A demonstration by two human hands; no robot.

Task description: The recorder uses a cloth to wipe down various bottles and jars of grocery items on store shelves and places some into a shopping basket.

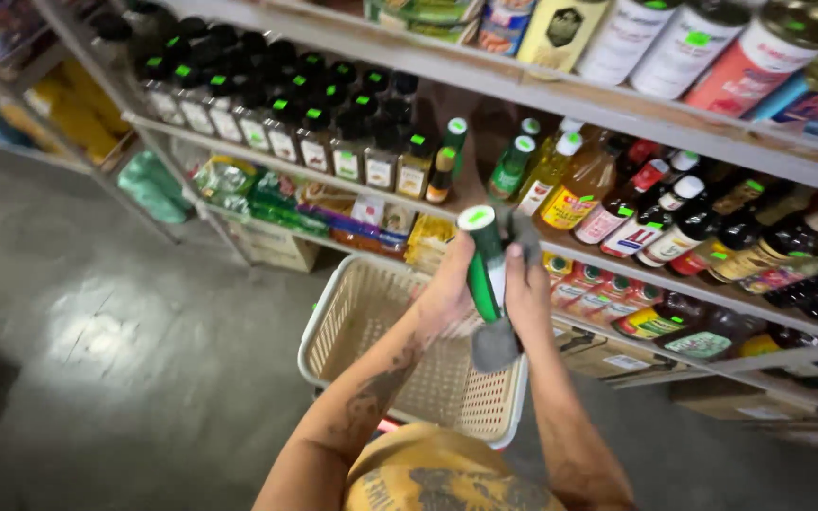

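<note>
The green bottle [485,265] sits just right of the frame's centre, standing nearly upright between your two hands, its white cap with a green sticker pointing toward the top of the frame. Your left hand [449,289] is wrapped against the bottle's left side, fingers curled closed around its body. Your right hand [526,289] presses against the bottle's right side, also closed, and it grips a grey flat tool [497,343] whose wide end hangs below the bottle; the motion blur there makes it impossible to tell exactly what kind of tool it is. Both forearms rise from the bottom centre of the frame and meet at the bottle.

Directly beneath your hands, in the lower middle of the frame, lies a cream plastic basket [333,326] with a lattice wall. Behind the bottle, running from upper left to right, a metal shelf [352,185] carries rows of dark bottles with black caps [300,128] on the left and amber and dark sauce bottles [636,203] on the right. Grey floor [97,312] fills the left of the frame.
</note>
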